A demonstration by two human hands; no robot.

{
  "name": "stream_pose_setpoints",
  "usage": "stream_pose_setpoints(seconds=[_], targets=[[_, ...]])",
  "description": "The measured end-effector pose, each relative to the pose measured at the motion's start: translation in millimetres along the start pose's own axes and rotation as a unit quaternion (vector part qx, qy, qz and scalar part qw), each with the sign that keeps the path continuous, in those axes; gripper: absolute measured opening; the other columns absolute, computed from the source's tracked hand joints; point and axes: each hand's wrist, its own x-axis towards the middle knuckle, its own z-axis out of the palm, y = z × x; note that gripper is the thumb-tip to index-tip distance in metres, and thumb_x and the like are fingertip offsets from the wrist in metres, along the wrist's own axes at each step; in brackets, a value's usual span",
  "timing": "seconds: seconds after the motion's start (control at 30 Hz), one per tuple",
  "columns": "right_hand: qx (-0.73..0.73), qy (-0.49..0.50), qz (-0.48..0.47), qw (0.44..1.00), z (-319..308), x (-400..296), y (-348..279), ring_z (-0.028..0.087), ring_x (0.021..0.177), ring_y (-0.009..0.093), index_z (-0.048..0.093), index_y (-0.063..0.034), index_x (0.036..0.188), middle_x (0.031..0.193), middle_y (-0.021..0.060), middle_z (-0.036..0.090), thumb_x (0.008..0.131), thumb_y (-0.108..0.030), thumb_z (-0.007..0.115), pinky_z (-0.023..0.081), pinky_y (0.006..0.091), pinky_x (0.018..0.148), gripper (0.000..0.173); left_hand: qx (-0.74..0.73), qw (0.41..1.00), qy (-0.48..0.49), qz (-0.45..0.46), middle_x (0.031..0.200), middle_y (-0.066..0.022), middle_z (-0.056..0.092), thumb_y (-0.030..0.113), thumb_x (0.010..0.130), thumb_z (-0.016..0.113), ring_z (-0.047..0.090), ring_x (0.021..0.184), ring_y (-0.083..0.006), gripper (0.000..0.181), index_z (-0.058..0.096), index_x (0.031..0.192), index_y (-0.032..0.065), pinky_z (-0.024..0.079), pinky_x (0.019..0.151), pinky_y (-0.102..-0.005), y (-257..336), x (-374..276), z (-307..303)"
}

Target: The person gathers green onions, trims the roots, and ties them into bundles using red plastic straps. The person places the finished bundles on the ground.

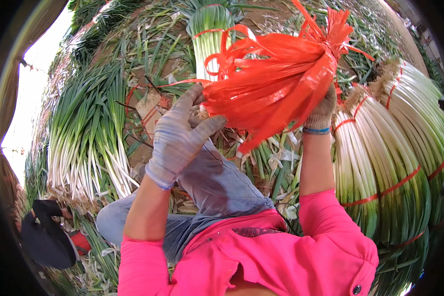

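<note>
A bundle of glossy red plastic tying ribbon (277, 70), knotted near its upper right end, hangs over my lap. My right hand (322, 107), in a knitted glove with a blue cuff band, grips it from behind; the ribbon hides most of those fingers. At the bundle's left end is my left hand (179, 135), also gloved, its thumb and fingers spread beside the loose loops. Whether its fingertips touch the ribbon is hard to tell. Beyond the ribbon lies a bunch of green onions (209, 44) with a red tie around it, partly covered by the strands.
Tied bundles of long green onions (377, 148) lie on my right, roots away from me. A loose pile of green onions (92, 133) spreads on my left. Leaf trimmings (162, 48) litter the ground. At lower left is a dark-clothed person (46, 236).
</note>
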Motion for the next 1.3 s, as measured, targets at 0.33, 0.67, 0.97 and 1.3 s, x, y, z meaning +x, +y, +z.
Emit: stream_pose_setpoints(seconds=[0.33,0.67,0.97,1.3], targets=[[-0.214,0.100,-0.079,0.969,2,-11,5,0.056,0.116,0.031,0.051,-0.0045,0.129,0.127,0.0132,0.058,0.095,-0.032,0.050,0.045,0.0467,0.102,0.044,-0.175,0.984,0.033,0.022,0.087,-0.0024,0.065,0.012,0.089,0.066,0.057,0.074,-0.0071,0.016,0.068,0.100,-0.0001,0.048,0.066,-0.0226,-38,-3,-5],[-0.082,0.219,0.032,0.972,-14,3,18,0.058,0.112,0.027,0.061,-0.0037,0.117,0.120,0.0125,0.062,0.091,-0.032,0.061,0.046,0.0432,0.100,0.039,-0.421,0.899,-0.022,-0.121,0.085,-0.0008,0.059,0.013,0.094,0.061,0.048,0.061,-0.0053,0.009,0.059,0.098,0.0049,0.040,0.056,-0.0191,-44,-20,-45],[-0.321,0.337,0.008,0.885,-24,-30,-85,0.063,0.106,0.025,0.063,0.0000,0.116,0.113,0.0128,0.067,0.087,-0.017,0.064,0.051,0.0376,0.094,0.034,-0.403,0.750,0.525,-0.010,0.064,0.0081,0.041,0.028,0.091,0.066,0.033,0.047,-0.0009,0.020,0.064,0.103,0.0124,0.030,0.040,-0.0164,-217,-90,-354],[-0.660,-0.237,0.708,0.090,-18,-132,-14,0.066,0.079,0.026,0.071,-0.0128,0.106,0.087,0.0132,0.069,0.075,-0.054,0.067,0.052,0.0399,0.071,0.052,-0.010,0.975,0.192,-0.113,0.063,0.0023,0.056,0.026,0.092,0.064,0.044,0.047,-0.0033,0.026,0.065,0.104,0.0027,0.031,0.043,-0.0205,-105,-58,-223]])
